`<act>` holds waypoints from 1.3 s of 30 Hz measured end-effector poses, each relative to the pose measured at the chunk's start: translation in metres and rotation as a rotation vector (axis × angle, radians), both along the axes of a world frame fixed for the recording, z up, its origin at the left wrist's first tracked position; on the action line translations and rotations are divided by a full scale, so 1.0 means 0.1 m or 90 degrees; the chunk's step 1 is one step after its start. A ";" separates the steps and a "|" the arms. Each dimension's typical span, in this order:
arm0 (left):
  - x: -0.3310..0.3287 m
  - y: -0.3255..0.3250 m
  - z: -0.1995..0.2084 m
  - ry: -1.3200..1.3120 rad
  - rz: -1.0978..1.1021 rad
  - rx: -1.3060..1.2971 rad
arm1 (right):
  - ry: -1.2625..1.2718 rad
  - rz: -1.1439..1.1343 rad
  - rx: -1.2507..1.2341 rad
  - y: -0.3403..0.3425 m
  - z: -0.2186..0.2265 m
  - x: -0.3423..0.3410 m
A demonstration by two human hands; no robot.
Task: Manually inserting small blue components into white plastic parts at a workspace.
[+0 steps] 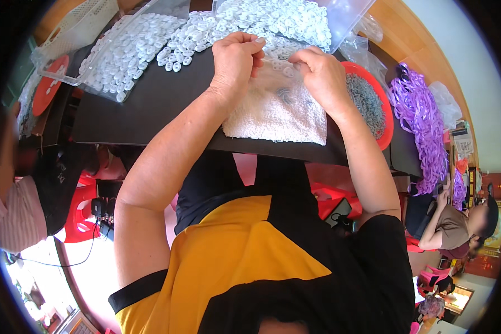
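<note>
Two hands work at the near edge of a dark board (150,106), both resting on a white towel (278,114) that pads the spot and likely keeps small parts from skidding. The left hand (236,58) is curled, fingertips pinched together on a small white plastic ring (276,65); the right hand (320,75) pinches the same piece from the other side. Just beyond, at the board's far edge, a heap of white rings (217,28) spills within reach. By the right edge sits a red bowl (385,111) of grey pieces, with purple straps (423,117) farther right.
</note>
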State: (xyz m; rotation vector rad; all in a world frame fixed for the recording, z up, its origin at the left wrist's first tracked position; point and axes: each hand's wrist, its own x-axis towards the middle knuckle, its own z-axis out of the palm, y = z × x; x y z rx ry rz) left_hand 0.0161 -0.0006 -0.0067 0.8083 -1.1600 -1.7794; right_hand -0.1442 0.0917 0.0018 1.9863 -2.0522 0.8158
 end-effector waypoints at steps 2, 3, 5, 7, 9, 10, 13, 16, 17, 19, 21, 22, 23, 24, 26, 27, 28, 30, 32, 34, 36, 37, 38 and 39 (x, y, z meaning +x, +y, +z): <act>0.00 0.00 0.00 -0.002 0.000 0.000 | 0.050 0.007 0.056 0.00 0.04 0.03; 0.01 -0.01 -0.01 -0.003 -0.001 0.001 | 0.049 0.008 0.056 -0.01 0.04 0.04; 0.00 -0.01 -0.02 0.004 -0.002 0.005 | 0.121 0.054 0.105 -0.01 0.05 0.03; -0.01 -0.02 -0.02 0.009 -0.004 0.009 | 0.109 0.059 0.109 -0.01 0.03 0.00; -0.01 -0.01 -0.02 0.006 -0.006 0.007 | 0.097 0.065 0.113 0.01 0.04 -0.03; -0.01 -0.01 -0.02 0.006 -0.006 0.007 | 0.079 0.060 0.126 0.02 0.06 -0.03; 0.00 0.00 -0.01 -0.001 0.001 0.006 | -0.015 0.041 0.145 0.03 0.08 -0.05; -0.01 0.01 0.00 -0.012 -0.001 -0.002 | -0.189 0.048 0.141 0.03 0.09 -0.04; -0.02 0.02 0.01 -0.008 0.001 -0.005 | -0.287 0.069 0.131 0.04 0.09 -0.03; -0.02 0.02 0.01 -0.004 0.003 -0.011 | 0.011 0.011 0.131 -0.02 -0.01 0.02; -0.02 0.00 -0.01 -0.018 0.009 -0.009 | 0.014 0.019 0.119 -0.01 0.01 0.05; -0.02 0.00 0.00 -0.020 0.009 -0.008 | 0.029 0.021 0.115 0.01 0.05 0.07; -0.02 0.01 0.01 -0.012 0.008 -0.005 | 0.044 0.022 0.110 0.03 0.07 0.08; -0.02 0.01 0.02 -0.004 0.007 -0.002 | 0.081 0.036 0.076 0.01 0.03 0.04; -0.02 0.01 0.02 -0.013 -0.001 -0.013 | -0.028 0.015 0.088 -0.05 0.03 0.00; -0.02 0.02 0.02 -0.023 -0.008 -0.021 | -0.136 -0.004 0.101 -0.07 0.03 0.00; -0.01 0.03 0.03 -0.024 -0.009 -0.023 | -0.373 0.036 0.087 -0.08 0.07 0.02; 0.00 0.05 0.05 -0.010 -0.049 -0.017 | -0.669 0.056 0.082 -0.10 0.21 0.04; 0.00 0.05 0.03 0.004 -0.067 -0.038 | -0.722 0.059 0.061 -0.13 0.22 -0.02; 0.00 0.06 0.04 0.018 -0.083 -0.059 | -0.774 0.063 0.042 -0.14 0.23 -0.05; 0.00 0.09 0.05 0.013 -0.095 -0.079 | -0.867 0.060 0.030 -0.13 0.21 -0.05; 0.00 0.09 0.05 0.012 -0.094 -0.080 | -0.868 0.061 0.030 -0.12 0.21 -0.04; 0.00 0.09 0.04 0.018 -0.094 -0.084 | -0.885 0.068 0.016 -0.11 0.19 -0.02; 0.00 0.09 0.02 0.024 -0.093 -0.088 | -0.903 0.074 0.003 -0.11 0.18 -0.01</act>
